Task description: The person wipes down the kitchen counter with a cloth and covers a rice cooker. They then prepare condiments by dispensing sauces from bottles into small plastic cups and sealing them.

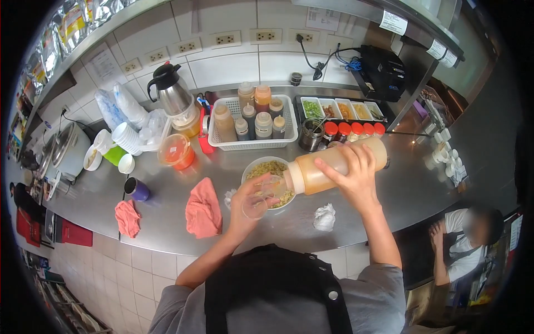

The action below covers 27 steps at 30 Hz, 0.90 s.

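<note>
My right hand (357, 179) is wrapped round a large plastic bottle (311, 182) with orange-tan liquid inside. The bottle lies tipped almost level, its neck pointing left. My left hand (240, 209) grips a small clear plastic cup (255, 206), held close to the bottle's mouth. Whether liquid is flowing cannot be made out. Below and behind them sits a white bowl (245, 173) of grainy, yellowish food like fried rice, partly hidden by my left hand and the cup. A crumpled white tissue (324, 217) lies on the steel counter under my right forearm.
A white basket (217, 146) of several sauce bottles stands behind the bowl. Red-lidded jars (356, 132) and a tray of toppings (328, 109) are to its right. Pink cloths (203, 209), a purple cup (138, 189) and an orange-red tub (179, 153) lie left. Another person (467, 245) is at right.
</note>
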### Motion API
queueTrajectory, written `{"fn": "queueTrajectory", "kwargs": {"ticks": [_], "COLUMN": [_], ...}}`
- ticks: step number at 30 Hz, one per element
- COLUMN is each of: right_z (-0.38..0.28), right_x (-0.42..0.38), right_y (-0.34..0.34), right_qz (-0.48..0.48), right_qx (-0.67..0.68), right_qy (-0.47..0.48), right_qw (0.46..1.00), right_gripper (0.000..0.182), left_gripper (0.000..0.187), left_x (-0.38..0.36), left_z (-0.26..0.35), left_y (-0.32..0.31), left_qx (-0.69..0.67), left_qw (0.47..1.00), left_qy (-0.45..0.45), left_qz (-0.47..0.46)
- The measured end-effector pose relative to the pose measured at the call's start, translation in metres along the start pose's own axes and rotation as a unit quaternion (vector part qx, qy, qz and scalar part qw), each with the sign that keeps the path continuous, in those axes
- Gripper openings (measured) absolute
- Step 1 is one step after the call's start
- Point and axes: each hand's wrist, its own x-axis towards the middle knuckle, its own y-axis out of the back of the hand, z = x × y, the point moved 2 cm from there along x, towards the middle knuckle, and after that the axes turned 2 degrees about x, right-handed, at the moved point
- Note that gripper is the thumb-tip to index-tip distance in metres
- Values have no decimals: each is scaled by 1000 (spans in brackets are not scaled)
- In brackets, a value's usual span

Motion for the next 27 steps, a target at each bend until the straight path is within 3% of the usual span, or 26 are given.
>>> {"fn": "queueTrajectory", "kwargs": {"ticks": [6, 14, 27], "right_z": [-12, -19, -26], "right_x": [10, 23, 30], "right_y": [10, 13, 18], "right_qz": [3, -4, 15], "right_qx": [-62, -114, -113], "right_qy": [61, 116, 126], "right_qw": [996, 987, 985], "right_gripper": [62, 68, 68], "left_gripper": [60, 59, 61], "left_x": [-9, -18, -23], "left_z": [0, -9, -7], "left_y": [5, 14, 20], "left_qx": [-10, -14, -14], "left_qw": [1000, 999, 999], "left_qy": [-18, -2, -26], "left_qz": [0, 37, 31]}}
